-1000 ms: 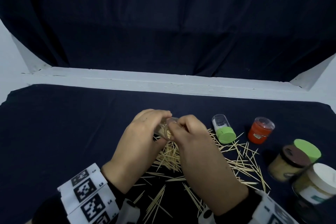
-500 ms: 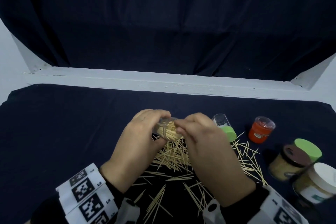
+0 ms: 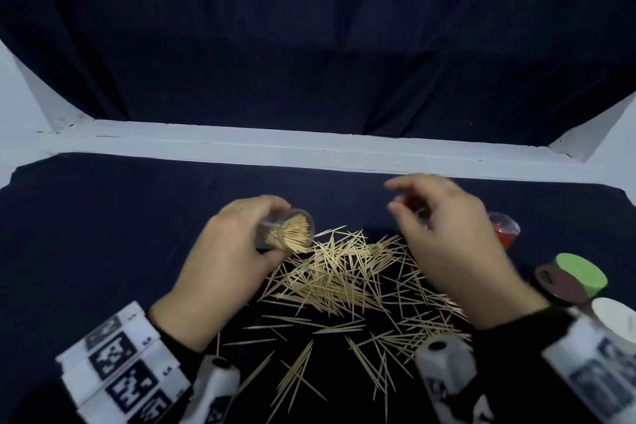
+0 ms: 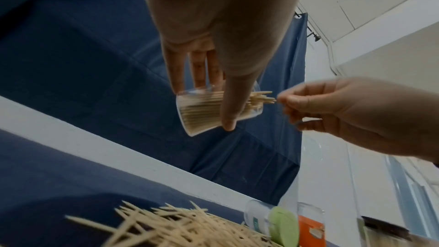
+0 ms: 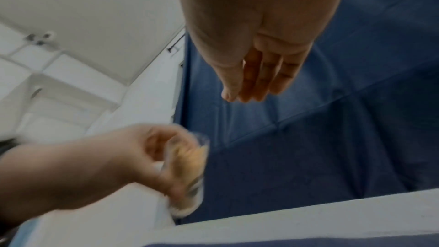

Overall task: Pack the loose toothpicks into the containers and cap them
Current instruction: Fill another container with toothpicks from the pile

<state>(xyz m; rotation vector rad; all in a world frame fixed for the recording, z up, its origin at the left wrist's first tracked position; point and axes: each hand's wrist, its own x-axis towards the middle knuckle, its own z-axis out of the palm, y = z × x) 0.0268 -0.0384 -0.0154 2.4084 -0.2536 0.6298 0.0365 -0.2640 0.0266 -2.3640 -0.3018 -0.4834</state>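
Note:
My left hand (image 3: 265, 234) grips a clear container (image 3: 292, 231) packed with toothpicks, tilted so its uncapped mouth points right; in the left wrist view the thumb lies across this container (image 4: 204, 114). My right hand (image 3: 406, 200) hovers to the right of it, apart, blurred, fingers loosely extended and holding nothing (image 5: 254, 85). Loose toothpicks (image 3: 344, 272) lie in a heap on the dark cloth between and below the hands. A clear container with a green cap (image 4: 273, 221) lies on its side; in the head view my right hand hides it.
A red container (image 3: 504, 232) stands right of my right hand. At the right edge are a green lid (image 3: 581, 272), a brown-lidded jar (image 3: 557, 286) and a white-lidded jar (image 3: 616, 323). A white ledge (image 3: 309, 151) borders the far side of the cloth.
My right hand left the container's mouth and moved right and away, its fingers opening. The left hand kept the container and turned its mouth more toward me.

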